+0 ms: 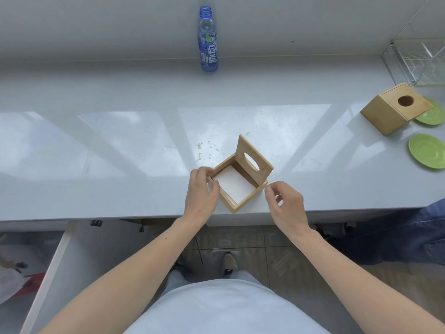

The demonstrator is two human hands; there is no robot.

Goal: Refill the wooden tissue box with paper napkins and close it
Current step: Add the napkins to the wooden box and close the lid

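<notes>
A wooden tissue box (243,201) stands near the front edge of the white counter, turned corner-on to me. Its hinged lid (255,160), with an oval hole, stands raised at the far right side. White paper napkins (234,184) lie flat inside the box. My left hand (201,191) rests on the box's left rim, fingertips curled over the edge onto the napkins. My right hand (284,201) hovers just right of the box's right corner, thumb and fingers slightly apart, holding nothing.
A second wooden tissue box (395,109), closed, sits at the far right beside two green plates (427,151). A clear wire-and-glass rack (419,61) stands behind them. A blue uncapped bottle (208,42) stands on the back ledge. Another person's leg (409,232) is at right.
</notes>
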